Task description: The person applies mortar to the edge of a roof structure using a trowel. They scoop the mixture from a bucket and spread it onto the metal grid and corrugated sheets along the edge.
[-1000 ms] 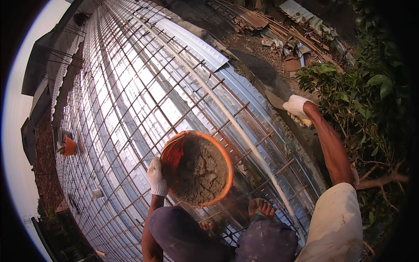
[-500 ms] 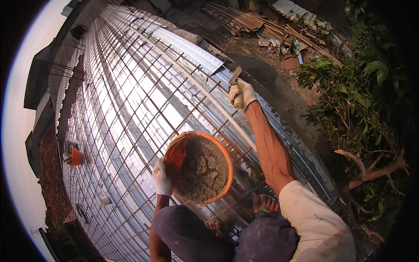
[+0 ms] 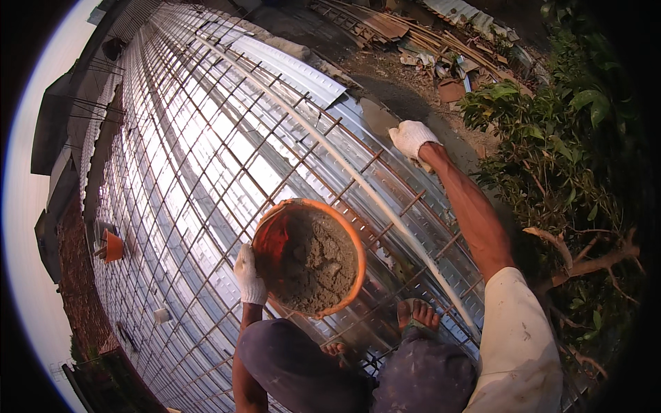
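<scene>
An orange bucket (image 3: 361, 265) of wet grey mortar (image 3: 318, 258) is tipped so that its mouth faces me. Closed on its left rim is my left hand (image 3: 248, 274), in a white work glove. My right hand (image 3: 415, 140), gloved too, is stretched out far to the right over the edge of the metal decking. It is wrapped round a trowel (image 3: 376, 118), whose flat blade points away to the upper left; the handle is hidden in the fist.
A rebar grid (image 3: 206, 148) lies over shiny corrugated decking (image 3: 272, 162). A pale pipe (image 3: 375, 199) runs lengthwise across it. My sandalled foot (image 3: 418, 316) stands beside the bucket. Another orange bucket (image 3: 110, 246) sits far left. Past the right edge are leafy branches (image 3: 523, 138) and scrap wood (image 3: 441, 48).
My right hand has swung to the right with the trowel, its back now turned up and the blade flatter. The left hand and bucket have barely shifted.
</scene>
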`<action>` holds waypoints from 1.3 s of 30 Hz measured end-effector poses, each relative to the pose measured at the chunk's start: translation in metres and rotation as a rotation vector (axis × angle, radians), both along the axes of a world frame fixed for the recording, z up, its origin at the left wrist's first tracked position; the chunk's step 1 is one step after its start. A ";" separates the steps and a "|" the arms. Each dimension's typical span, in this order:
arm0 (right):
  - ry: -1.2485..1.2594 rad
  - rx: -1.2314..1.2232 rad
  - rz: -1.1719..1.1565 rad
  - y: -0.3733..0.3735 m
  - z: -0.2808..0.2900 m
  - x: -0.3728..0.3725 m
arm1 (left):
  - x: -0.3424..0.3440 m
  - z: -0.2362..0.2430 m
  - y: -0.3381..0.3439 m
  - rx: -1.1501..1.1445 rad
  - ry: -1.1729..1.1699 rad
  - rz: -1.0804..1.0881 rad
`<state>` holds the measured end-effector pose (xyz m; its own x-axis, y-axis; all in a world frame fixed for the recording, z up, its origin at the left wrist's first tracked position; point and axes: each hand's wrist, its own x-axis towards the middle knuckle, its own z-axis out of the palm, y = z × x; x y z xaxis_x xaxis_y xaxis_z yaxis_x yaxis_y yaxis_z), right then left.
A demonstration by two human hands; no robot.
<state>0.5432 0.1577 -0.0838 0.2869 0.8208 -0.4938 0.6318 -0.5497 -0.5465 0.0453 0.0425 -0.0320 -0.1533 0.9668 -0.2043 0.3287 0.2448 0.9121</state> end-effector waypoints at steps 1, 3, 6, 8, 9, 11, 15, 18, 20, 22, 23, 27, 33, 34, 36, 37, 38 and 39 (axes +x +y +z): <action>-0.300 0.054 0.193 0.009 -0.019 0.012 | 0.002 -0.002 0.001 -0.007 -0.003 -0.004; -0.319 -0.099 0.299 0.029 -0.017 0.011 | -0.013 -0.001 -0.001 0.028 0.034 -0.014; 0.054 -0.355 0.170 0.038 -0.034 0.056 | -0.014 -0.004 -0.001 0.014 0.028 -0.045; 0.387 -0.479 -0.069 0.018 -0.046 0.077 | -0.006 -0.008 -0.002 0.036 -0.015 -0.031; 0.494 -0.490 -0.160 0.004 -0.045 0.075 | -0.006 -0.008 -0.001 0.020 -0.018 -0.038; 0.512 -0.498 -0.155 -0.029 -0.023 0.056 | -0.013 0.000 -0.004 0.000 -0.017 -0.043; 0.424 -0.391 -0.119 -0.112 0.052 0.045 | -0.027 0.004 -0.001 -0.002 -0.052 -0.069; 0.494 -0.213 -0.200 -0.198 0.058 0.034 | -0.011 0.000 -0.001 -0.004 -0.021 -0.024; 0.550 -0.110 -0.277 -0.248 0.068 0.001 | -0.015 0.000 -0.003 -0.014 -0.017 -0.016; 0.548 -0.001 -0.301 -0.292 0.062 -0.031 | -0.016 0.001 -0.004 -0.019 -0.046 -0.004; 0.496 0.055 -0.265 -0.309 0.060 -0.043 | -0.010 0.003 -0.005 -0.041 -0.074 0.014; 0.395 0.256 -0.177 -0.335 0.074 -0.086 | -0.002 0.004 -0.006 -0.092 -0.152 0.088; 0.539 0.270 -0.193 -0.321 0.091 -0.101 | -0.034 -0.011 0.002 -0.050 -0.013 -0.030; 0.586 0.225 -0.224 -0.320 0.093 -0.100 | -0.021 -0.004 0.002 -0.017 0.089 -0.074; 0.687 0.132 -0.269 -0.318 0.099 -0.099 | -0.014 0.019 0.001 0.032 0.377 -0.150; 0.699 0.128 -0.297 -0.319 0.102 -0.099 | -0.011 0.025 0.001 0.038 0.383 -0.163; 0.707 0.124 -0.331 -0.324 0.103 -0.096 | 0.002 0.032 0.001 0.042 0.385 -0.183; 0.728 0.118 -0.360 -0.328 0.102 -0.097 | 0.006 0.038 0.000 0.046 0.401 -0.197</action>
